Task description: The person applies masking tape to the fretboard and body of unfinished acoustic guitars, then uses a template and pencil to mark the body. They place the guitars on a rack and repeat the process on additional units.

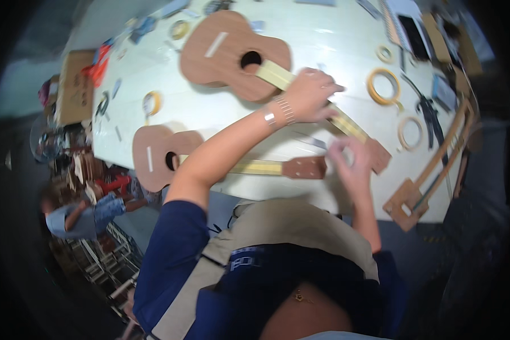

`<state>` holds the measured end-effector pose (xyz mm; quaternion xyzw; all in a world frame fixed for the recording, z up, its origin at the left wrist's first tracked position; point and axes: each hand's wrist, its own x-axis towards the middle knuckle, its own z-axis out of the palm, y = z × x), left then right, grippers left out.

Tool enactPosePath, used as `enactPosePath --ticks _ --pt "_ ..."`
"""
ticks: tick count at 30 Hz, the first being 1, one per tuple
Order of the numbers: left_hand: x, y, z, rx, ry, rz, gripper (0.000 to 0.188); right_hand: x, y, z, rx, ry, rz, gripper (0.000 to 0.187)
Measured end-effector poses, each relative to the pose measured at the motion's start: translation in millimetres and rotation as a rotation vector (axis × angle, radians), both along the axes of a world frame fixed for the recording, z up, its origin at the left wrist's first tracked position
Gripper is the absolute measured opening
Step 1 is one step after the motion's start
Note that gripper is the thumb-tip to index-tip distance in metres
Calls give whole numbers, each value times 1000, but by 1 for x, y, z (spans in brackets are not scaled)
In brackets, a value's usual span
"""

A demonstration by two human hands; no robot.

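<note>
While both ukulele necks already wear yellow tape, the left hand (pixel 309 93) presses flat on the far ukulele (pixel 238 54) at twelve o'clock, and the blurred right hand (pixel 348 161) pinches something I cannot make out.

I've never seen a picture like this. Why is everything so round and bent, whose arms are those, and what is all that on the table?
The picture comes from a wide fisheye camera worn on a person's head, looking down, so straight edges bend near the rim. No machine here: the arms are the wearer's own. The left hand, with a bracelet at the wrist, rests on the pale taped neck of the larger brown wooden ukulele. The blurred right hand is beside that neck's headstock; whether it holds anything cannot be told. A smaller brown wooden ukulele lies nearer the body. On the white round table also lie yellowish tape rolls and a wooden frame jig.
</note>
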<state>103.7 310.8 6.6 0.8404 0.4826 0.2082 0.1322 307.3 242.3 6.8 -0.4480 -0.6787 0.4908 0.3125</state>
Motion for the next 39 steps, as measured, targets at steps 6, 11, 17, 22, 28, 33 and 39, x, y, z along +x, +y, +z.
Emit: enactPosePath --ticks 6,11,17,22,28,33,39 --pt "-28 48 -25 -712 415 -216 59 -79 -113 -55 -1185 222 808 41" --pt "-78 44 83 -396 71 -136 58 -154 -142 -93 -1699 951 10 49" --pt "-184 -34 180 -43 -213 140 54 -176 -137 -81 -770 843 5 34" --pt "-254 -98 193 546 -322 240 30 -135 -116 36 254 834 -285 37" --pt "-273 -188 225 342 -970 313 27 -145 -84 210 395 1274 343 12" --pt "-244 -232 226 571 -1048 422 30 -247 -101 264 476 906 116 20" --pt "-222 -253 218 700 -1101 527 32 -317 -103 263 487 856 342 10"
